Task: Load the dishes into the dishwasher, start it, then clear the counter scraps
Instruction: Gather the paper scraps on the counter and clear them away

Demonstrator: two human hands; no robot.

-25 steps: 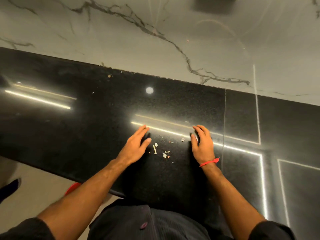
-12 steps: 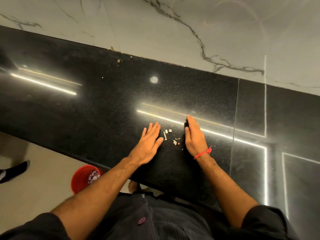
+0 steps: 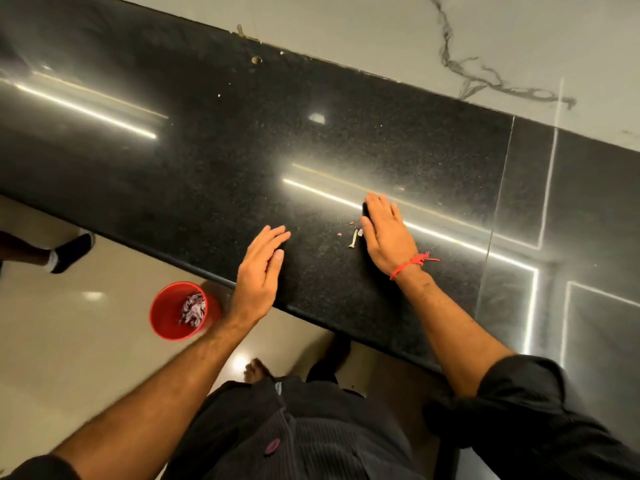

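Note:
A few small pale and reddish scraps (image 3: 353, 238) lie on the black granite counter (image 3: 194, 161), right against the thumb side of my right hand (image 3: 388, 233). That hand lies flat on the counter with straight fingers, a red thread around its wrist. My left hand (image 3: 259, 271) hovers at the counter's front edge, fingers straight and relaxed, palm turned toward the scraps, a hand's width left of them. Neither hand holds anything.
A red bucket (image 3: 166, 320) with crumpled waste inside stands on the floor below the counter edge, left of my left wrist. Another person's foot in a dark shoe (image 3: 71, 252) is at far left. A marble wall (image 3: 450, 39) backs the counter.
My left hand has pulled back from the scraps toward the counter's front edge. My right hand has pushed the scraps leftward along the counter. The view has tilted, showing the bucket fully.

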